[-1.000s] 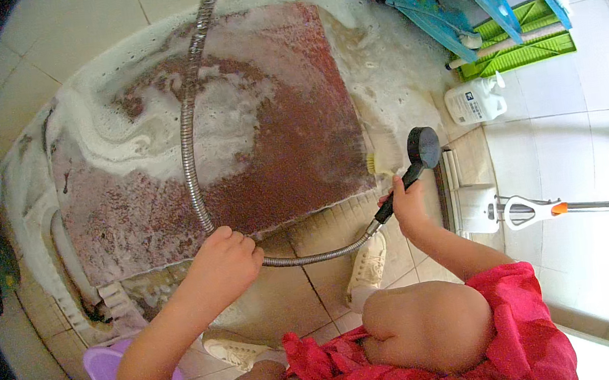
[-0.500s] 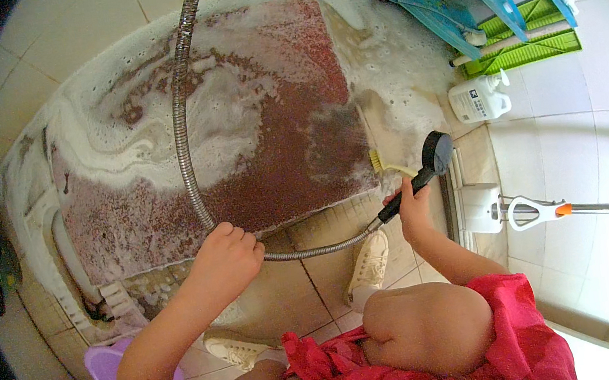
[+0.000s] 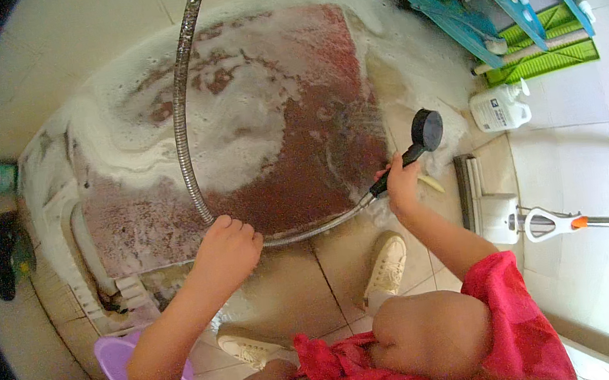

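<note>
Head view. Your right hand is closed around the handle of the black shower head, which points at the right edge of the reddish-brown mat. The mat lies flat on the tiled floor, covered in white foam. Your left hand grips the metal hose at the mat's near edge. A white bottle stands right of the mat; a squeegee lies near it.

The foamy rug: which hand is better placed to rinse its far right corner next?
Probably the right hand: it holds the black shower head beside that edge of the rug. The left hand only grips the metal hose.
</note>
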Demonstrator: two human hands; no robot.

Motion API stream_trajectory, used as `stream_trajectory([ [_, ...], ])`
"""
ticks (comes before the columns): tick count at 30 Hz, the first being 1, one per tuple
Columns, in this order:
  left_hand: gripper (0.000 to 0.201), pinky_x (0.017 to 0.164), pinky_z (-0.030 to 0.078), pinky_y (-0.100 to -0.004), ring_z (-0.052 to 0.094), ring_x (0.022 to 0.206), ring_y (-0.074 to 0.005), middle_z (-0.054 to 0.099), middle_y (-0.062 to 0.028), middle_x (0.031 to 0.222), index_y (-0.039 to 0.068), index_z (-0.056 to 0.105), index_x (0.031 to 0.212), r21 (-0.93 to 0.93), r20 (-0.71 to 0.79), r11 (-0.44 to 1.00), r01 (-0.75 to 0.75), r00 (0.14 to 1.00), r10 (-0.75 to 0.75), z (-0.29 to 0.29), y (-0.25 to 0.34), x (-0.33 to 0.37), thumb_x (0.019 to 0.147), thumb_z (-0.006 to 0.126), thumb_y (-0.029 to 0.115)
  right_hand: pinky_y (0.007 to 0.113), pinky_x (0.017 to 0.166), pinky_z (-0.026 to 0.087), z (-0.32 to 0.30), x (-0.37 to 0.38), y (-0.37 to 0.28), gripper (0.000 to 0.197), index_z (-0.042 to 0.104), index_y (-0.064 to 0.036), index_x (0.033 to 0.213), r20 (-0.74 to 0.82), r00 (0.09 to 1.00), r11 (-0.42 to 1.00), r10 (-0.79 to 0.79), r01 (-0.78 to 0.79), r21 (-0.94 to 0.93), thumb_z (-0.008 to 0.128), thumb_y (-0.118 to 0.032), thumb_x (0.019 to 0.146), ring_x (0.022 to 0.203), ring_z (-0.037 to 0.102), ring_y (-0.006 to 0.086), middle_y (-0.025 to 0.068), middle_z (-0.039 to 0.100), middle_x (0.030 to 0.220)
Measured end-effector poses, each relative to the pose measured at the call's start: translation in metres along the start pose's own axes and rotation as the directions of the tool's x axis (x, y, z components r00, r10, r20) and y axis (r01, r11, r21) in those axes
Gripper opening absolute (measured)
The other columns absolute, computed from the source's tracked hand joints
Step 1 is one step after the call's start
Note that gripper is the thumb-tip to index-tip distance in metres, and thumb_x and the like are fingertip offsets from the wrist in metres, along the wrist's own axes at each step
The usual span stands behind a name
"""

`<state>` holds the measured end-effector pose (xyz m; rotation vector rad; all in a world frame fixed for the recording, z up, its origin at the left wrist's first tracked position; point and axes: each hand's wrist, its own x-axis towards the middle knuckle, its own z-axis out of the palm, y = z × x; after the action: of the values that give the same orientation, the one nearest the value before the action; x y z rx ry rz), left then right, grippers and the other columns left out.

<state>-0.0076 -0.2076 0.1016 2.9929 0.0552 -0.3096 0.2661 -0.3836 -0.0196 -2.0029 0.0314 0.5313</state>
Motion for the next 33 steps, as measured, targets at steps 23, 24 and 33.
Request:
stream_trajectory([
  [23, 0.011, 0.066, 0.039, -0.0302, 0.054, 0.071, -0.0182, 0.054, -0.0030, 0.069, 0.010, 0.056, 0.072, 0.012, -0.084, 0.966, 0.257, 0.963, -0.255, -0.015, -0.053, -0.059, 0.067, 0.055, 0.020, 0.035, 0.041, 0.041, 0.182, 0.030, -0.129, 0.025, 0.033, -0.0014, 0.095, 0.547, 0.833, 0.991, -0.082, 0.009, 0.135, 0.048, -0.018, 0.085, 0.045, 0.048, 0.0191, 0.0082, 0.046, 0.061],
  [24, 0.006, 0.067, 0.038, -0.0287, 0.054, 0.070, -0.0169, 0.054, -0.0019, 0.068, 0.010, 0.056, 0.069, 0.007, -0.126, 0.965, 0.263, 0.957, -0.260, -0.013, -0.050, -0.063, 0.066, 0.054, 0.015, 0.034, 0.042, 0.042, 0.188, 0.032, -0.130, 0.022, 0.032, -0.0027, 0.092, 0.467, 0.879, 0.971, -0.091, -0.026, 0.239, 0.047, -0.018, 0.085, 0.045, 0.048, 0.0183, 0.0075, 0.045, 0.057],
  [33, 0.009, 0.067, 0.038, -0.0278, 0.052, 0.070, -0.0164, 0.052, -0.0015, 0.067, 0.009, 0.056, 0.071, 0.021, -0.232, 0.945, 0.326, 0.921, -0.312, -0.005, -0.047, -0.090, 0.066, 0.051, 0.015, 0.031, 0.041, 0.038, 0.215, 0.026, -0.126, 0.018, 0.034, -0.0030, 0.084, 0.319, 0.947, 0.892, 0.051, -0.187, 0.412, 0.048, -0.015, 0.085, 0.048, 0.043, 0.0170, 0.0059, 0.040, 0.058],
])
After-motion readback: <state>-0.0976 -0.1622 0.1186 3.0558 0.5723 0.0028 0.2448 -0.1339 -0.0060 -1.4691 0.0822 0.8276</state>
